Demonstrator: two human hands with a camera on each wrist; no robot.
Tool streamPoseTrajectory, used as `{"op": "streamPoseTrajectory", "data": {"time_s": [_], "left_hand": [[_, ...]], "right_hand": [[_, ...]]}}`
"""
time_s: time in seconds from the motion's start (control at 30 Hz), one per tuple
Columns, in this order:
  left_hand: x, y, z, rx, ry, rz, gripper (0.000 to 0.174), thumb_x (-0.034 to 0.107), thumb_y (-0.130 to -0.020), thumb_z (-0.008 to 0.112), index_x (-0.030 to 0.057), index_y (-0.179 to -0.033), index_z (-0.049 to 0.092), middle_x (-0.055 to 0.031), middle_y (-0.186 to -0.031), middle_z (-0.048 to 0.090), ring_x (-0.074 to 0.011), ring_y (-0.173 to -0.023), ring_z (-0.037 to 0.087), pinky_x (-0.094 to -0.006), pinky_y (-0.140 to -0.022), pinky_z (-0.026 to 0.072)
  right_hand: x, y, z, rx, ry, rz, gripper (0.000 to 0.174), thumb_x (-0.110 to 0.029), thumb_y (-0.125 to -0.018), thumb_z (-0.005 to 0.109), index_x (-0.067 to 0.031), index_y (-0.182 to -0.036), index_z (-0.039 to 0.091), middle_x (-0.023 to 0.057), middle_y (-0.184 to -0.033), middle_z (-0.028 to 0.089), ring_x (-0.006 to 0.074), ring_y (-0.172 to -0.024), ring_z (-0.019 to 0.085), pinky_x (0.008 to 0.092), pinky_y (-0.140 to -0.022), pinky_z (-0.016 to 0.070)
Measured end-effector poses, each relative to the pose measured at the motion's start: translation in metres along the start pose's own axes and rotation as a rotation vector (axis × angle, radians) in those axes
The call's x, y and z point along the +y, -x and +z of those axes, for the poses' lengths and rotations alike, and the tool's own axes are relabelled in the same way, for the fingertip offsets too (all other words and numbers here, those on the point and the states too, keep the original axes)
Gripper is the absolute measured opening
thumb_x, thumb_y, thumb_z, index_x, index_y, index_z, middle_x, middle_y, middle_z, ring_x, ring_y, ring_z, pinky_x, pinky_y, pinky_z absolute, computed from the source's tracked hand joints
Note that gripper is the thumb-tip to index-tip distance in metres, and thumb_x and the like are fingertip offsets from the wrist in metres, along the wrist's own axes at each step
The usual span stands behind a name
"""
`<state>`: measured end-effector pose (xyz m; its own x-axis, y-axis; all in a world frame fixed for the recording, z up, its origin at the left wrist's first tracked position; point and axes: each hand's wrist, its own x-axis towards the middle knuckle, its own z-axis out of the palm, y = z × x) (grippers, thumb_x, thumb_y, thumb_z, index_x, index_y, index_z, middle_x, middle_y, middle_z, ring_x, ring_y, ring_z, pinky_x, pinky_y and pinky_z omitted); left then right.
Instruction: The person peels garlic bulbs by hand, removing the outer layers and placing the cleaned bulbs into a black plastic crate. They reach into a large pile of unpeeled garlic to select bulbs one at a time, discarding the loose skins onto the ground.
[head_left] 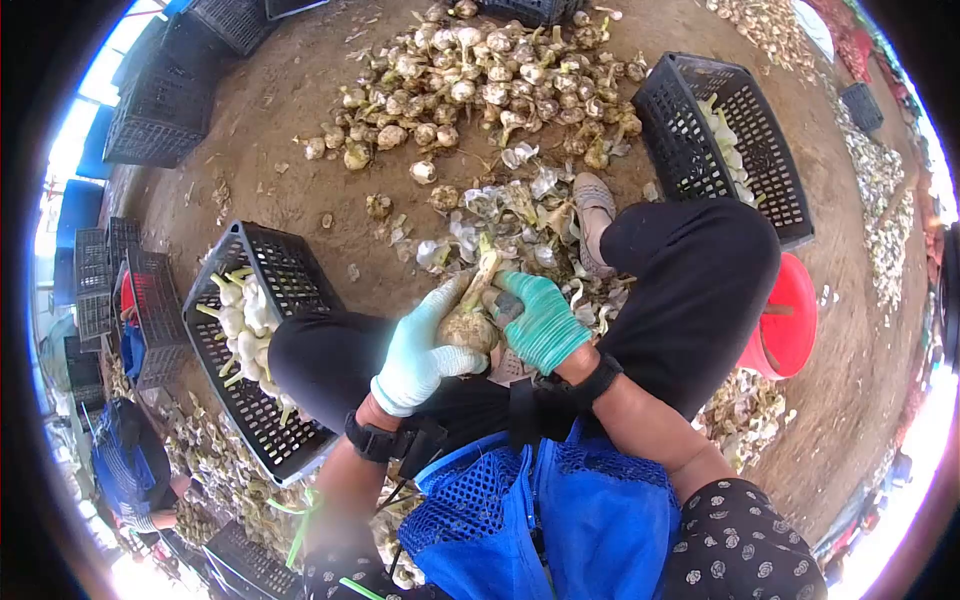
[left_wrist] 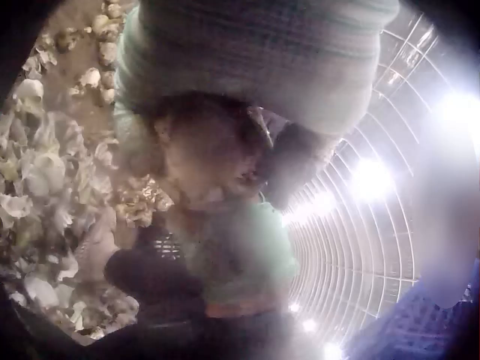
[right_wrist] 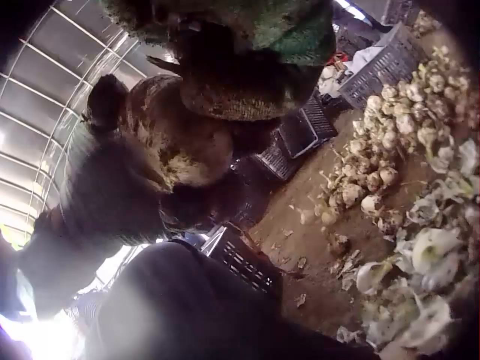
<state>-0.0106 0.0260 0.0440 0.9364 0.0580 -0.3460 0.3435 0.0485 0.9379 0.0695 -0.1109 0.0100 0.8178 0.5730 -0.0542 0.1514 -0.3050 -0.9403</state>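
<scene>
Between the two gloved hands is a brown, dirty-skinned garlic bulb point(head_left: 468, 330) with its stalk pointing up and away. The left hand point(head_left: 425, 345), in a pale glove, grips the bulb from the left side, thumb across its near side. The right hand point(head_left: 543, 322), in a green glove, is curled at the bulb's right side by the stalk; a small dark object shows at its fingers, too unclear to name. In the right wrist view the bulb point(right_wrist: 180, 135) appears close up, its root end facing the camera. The left wrist view is dark and blurred around the bulb point(left_wrist: 214, 157).
Unpeeled garlic point(head_left: 490, 80) is heaped on the dirt floor ahead, with loose skins point(head_left: 510, 205) nearer the feet. A black crate point(head_left: 300, 270) of white bulbs stands at the left, another crate point(head_left: 680, 130) at the right. A red bucket point(head_left: 795, 320) sits beside the right knee.
</scene>
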Motion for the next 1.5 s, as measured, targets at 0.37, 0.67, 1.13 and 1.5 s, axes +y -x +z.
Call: {"op": "streamPoseTrajectory", "data": {"time_s": [0.37,0.67,1.13,1.5], "left_hand": [[-0.021,-0.033,0.000,0.039,-0.413,0.265,0.083,0.012,-0.046,0.073,-0.0039,-0.117,0.034,-0.0147,-0.116,0.040,-0.0229,-0.107,0.040,-0.0300,-0.091,0.0299],[-0.030,-0.056,-0.006,0.027,1.142,-0.214,0.071,0.025,-0.066,0.065,-0.0032,-0.119,0.028,-0.0157,-0.109,0.045,-0.0237,-0.099,0.046,-0.0349,-0.088,0.0336],[-0.041,-0.071,-0.025,0.073,0.950,-0.233,0.031,0.035,-0.084,0.038,0.0077,-0.093,0.050,-0.0056,-0.088,0.056,-0.0171,-0.077,0.055,-0.0313,-0.066,0.0462],[-0.046,-0.060,-0.023,0.030,0.844,0.080,0.069,0.008,-0.065,0.065,-0.0063,-0.120,0.026,-0.0101,-0.101,0.050,-0.0153,-0.089,0.051,-0.0256,-0.074,0.0430]], "right_hand": [[0.018,-0.017,-0.006,-0.060,-0.277,0.338,0.030,-0.015,-0.069,0.063,0.0049,-0.090,0.055,0.0087,-0.070,0.059,0.0105,-0.056,0.048,0.0249,-0.054,0.0415],[0.023,-0.019,-0.002,0.178,-0.022,0.217,0.013,0.003,-0.063,0.051,0.0032,-0.076,0.054,0.0114,-0.060,0.050,0.0137,-0.055,0.045,0.0269,-0.052,0.0382],[-0.030,-0.012,0.008,0.134,-0.289,0.174,0.017,-0.002,-0.071,0.055,0.0020,-0.087,0.053,0.0016,-0.079,0.054,0.0065,-0.072,0.050,0.0189,-0.062,0.0395],[-0.008,-0.023,-0.006,0.209,-0.128,0.212,0.009,-0.001,-0.071,0.053,0.0010,-0.079,0.053,-0.0017,-0.062,0.047,0.0021,-0.050,0.038,0.0164,-0.042,0.0300]]}}
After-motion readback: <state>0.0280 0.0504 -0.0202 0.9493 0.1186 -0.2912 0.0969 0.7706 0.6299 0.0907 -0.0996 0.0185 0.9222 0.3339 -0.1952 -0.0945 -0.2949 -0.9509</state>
